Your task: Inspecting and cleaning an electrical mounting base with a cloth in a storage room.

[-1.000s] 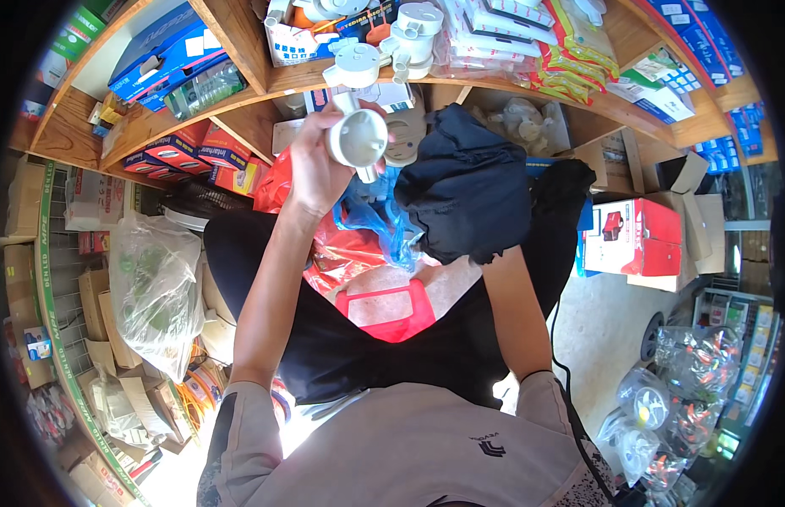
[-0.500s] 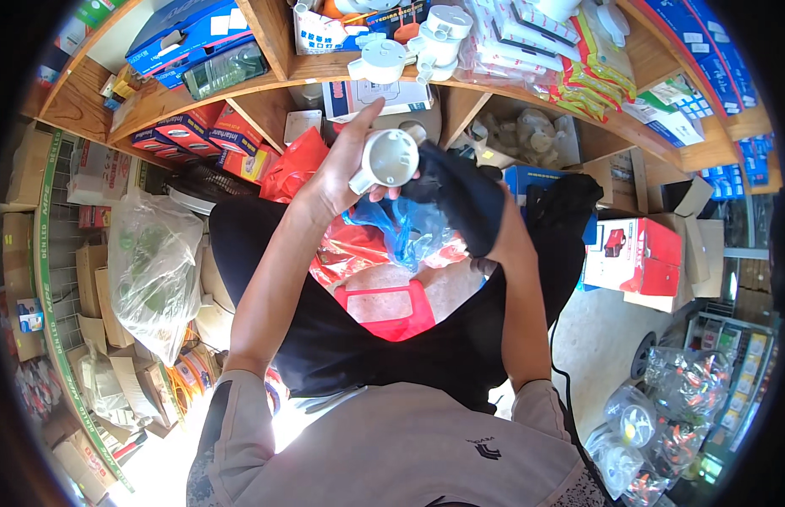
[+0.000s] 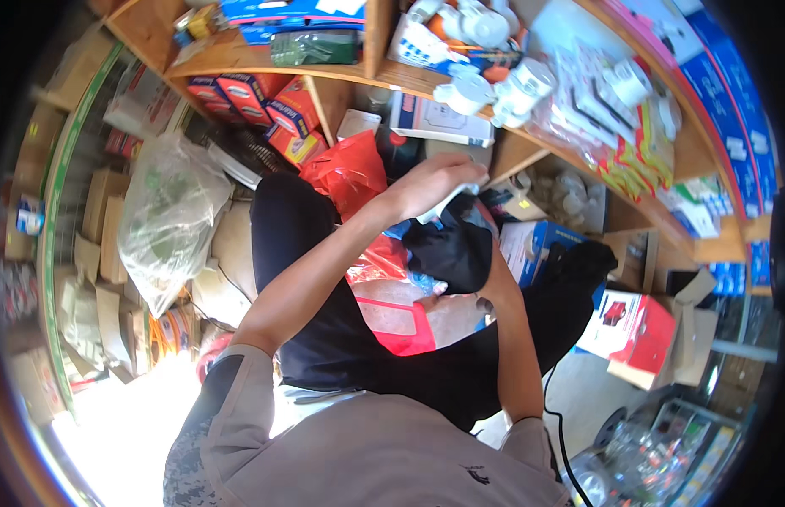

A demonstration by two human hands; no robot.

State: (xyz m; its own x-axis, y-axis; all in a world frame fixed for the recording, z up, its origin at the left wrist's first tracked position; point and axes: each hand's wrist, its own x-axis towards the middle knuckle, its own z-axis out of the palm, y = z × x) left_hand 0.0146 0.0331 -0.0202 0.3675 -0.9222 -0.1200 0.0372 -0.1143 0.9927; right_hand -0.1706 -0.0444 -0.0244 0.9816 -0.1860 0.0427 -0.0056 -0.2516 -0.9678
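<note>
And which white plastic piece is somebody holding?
The white piece in the left hand, down by the black cloth. The other white pieces are up on the wooden shelf, with no hand on them.

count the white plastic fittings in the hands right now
1: a white fitting in the left hand, beside the black cloth. The hand covers much of it, and another could be hidden by the cloth.

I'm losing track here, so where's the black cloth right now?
In the head view, the black cloth is just right of centre, in the right hand, just below the white fitting in the left hand.
</note>
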